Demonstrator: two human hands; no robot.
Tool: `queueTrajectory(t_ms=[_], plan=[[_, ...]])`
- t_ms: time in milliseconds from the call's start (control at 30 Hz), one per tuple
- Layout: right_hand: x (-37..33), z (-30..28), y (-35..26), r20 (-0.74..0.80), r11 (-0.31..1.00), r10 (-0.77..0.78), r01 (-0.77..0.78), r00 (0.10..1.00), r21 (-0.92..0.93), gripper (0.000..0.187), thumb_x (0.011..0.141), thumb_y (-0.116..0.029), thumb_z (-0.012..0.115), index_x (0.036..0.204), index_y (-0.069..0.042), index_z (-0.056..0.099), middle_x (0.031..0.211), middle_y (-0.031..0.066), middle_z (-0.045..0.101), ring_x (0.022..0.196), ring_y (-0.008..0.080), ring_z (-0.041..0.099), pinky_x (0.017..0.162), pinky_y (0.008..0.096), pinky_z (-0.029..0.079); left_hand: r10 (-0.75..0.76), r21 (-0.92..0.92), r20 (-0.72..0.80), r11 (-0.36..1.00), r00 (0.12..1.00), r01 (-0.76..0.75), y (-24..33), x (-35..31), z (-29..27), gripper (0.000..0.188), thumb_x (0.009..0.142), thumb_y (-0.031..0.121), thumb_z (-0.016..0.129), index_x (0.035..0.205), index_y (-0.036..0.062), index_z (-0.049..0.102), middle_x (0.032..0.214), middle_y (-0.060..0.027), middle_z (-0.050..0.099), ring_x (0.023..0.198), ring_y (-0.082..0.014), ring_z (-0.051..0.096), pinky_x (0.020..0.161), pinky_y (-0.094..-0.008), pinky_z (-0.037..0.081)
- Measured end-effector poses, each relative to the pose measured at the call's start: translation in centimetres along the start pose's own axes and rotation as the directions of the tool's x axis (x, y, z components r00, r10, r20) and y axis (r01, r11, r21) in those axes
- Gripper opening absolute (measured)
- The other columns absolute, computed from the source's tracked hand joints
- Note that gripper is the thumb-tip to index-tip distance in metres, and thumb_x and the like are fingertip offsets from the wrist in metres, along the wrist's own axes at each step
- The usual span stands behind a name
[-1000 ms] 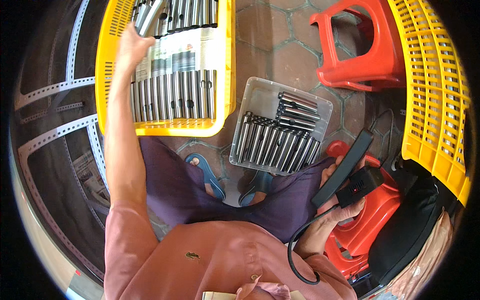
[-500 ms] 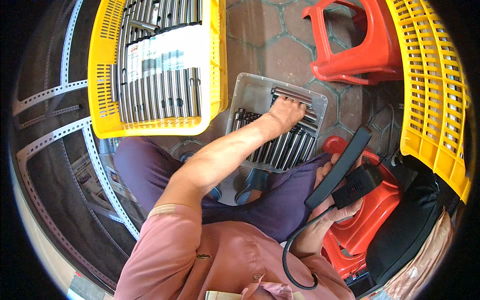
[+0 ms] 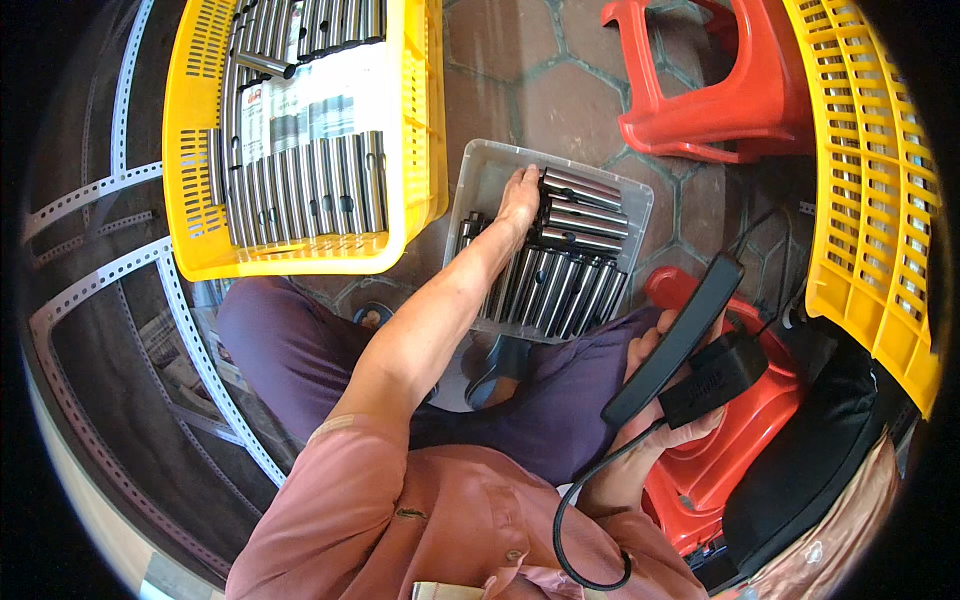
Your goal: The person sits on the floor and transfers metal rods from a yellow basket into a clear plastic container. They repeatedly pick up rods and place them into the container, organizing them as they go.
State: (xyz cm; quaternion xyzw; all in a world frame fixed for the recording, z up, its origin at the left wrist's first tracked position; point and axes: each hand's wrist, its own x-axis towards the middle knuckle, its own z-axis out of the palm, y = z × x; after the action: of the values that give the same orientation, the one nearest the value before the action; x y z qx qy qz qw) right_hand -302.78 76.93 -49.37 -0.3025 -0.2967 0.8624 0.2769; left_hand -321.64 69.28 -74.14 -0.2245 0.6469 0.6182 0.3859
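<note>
My left hand [image 3: 518,197] reaches into a clear plastic bin [image 3: 480,165] with its fingers stretched out, beside the left ends of several steel tubes [image 3: 585,215] lying crosswise. Whether it touches those ends is hard to make out. Closer to me in the bin, more steel tubes [image 3: 560,290] lie side by side, lengthwise. At my right knee, my right hand [image 3: 690,432] is partly covered by a black box-shaped device [image 3: 712,378] and a black bar [image 3: 672,340]. Its thumb and some fingers show around them, and it appears closed on the device. A black cord [image 3: 560,520] loops toward my chest.
A yellow crate [image 3: 425,120] with steel tubes and printed paper stands at the left. Another yellow crate [image 3: 875,190] is at the right. Red plastic stools stand at the upper right [image 3: 640,70] and beside my right leg [image 3: 720,470]. Perforated metal racking [image 3: 185,310] lines the left.
My left hand has moved left off the crosswise tubes to their left ends, leaving them in plain sight. My right hand and the black device have barely shifted.
</note>
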Motion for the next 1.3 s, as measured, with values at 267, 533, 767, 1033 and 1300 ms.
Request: queueTrajectory(t_ms=[267,533,767,1033,1300], plan=[[-0.2,1.1,0.2,0.048,0.998,0.033,-0.035,0.998,0.044,0.102,0.074,-0.051,0.08,0.153,-0.008,0.032,0.123,0.0192,0.05,0.088,0.0214,0.05,0.073,0.0325,0.038,0.074,0.082,0.033,0.994,0.997,-0.077,-4.0,3.2,3.3,0.068,0.103,0.036,0.04,0.154,-0.0023,0.02,0.158,-0.024,0.029,0.146,-0.0371,0.028,0.121,-0.039,0.021],[-0.3,0.9,0.4,0.088,1.0,0.017,-0.019,0.996,0.017,0.094,0.077,-0.046,0.079,0.151,-0.007,0.036,0.129,0.0229,0.05,0.098,0.0259,0.054,0.079,0.0351,0.043,0.236,0.131,-0.032,0.964,0.971,-0.23,-4.5,2.8,3.2,0.061,0.097,0.035,0.058,0.136,-0.0078,0.041,0.136,-0.0307,0.05,0.129,-0.0437,0.048,0.111,-0.0441,0.036],[0.3,-0.5,0.8,0.145,0.989,0.054,-0.073,0.988,0.131,0.094,0.079,-0.039,0.078,0.153,-0.006,0.032,0.139,0.0238,0.048,0.11,0.0295,0.054,0.091,0.038,0.045,0.15,0.386,0.563,0.822,0.813,-0.418,8.2,-14.6,-4.0,0.052,0.096,0.031,0.058,0.133,-0.0046,0.054,0.127,-0.0265,0.062,0.12,-0.0385,0.059,0.105,-0.0426,0.044],[1.0,-0.9,0.8,0.237,0.959,0.115,-0.171,0.965,0.228,0.091,0.083,-0.029,0.076,0.156,-0.008,0.025,0.15,0.0194,0.042,0.135,0.0342,0.043,0.111,0.0451,0.037,0.792,0.895,-0.124,0.349,0.598,-0.276,20.3,-11.3,-26.2,0.041,0.092,0.029,0.066,0.12,-0.0007,0.064,0.1,-0.0191,0.07,0.091,-0.0282,0.07,0.082,-0.039,0.056],[0.0,0.2,0.7,0.227,0.965,0.117,-0.165,0.967,0.204,0.089,0.081,-0.03,0.077,0.155,-0.009,0.03,0.149,0.0137,0.044,0.136,0.0321,0.042,0.113,0.0447,0.034,0.394,0.621,-0.774,0.624,0.495,0.475,20.8,-3.3,-37.3,0.105,0.078,0.058,0.074,0.149,-0.0053,0.029,0.149,-0.0265,0.033,0.14,-0.0403,0.031,0.112,-0.0547,0.033]])
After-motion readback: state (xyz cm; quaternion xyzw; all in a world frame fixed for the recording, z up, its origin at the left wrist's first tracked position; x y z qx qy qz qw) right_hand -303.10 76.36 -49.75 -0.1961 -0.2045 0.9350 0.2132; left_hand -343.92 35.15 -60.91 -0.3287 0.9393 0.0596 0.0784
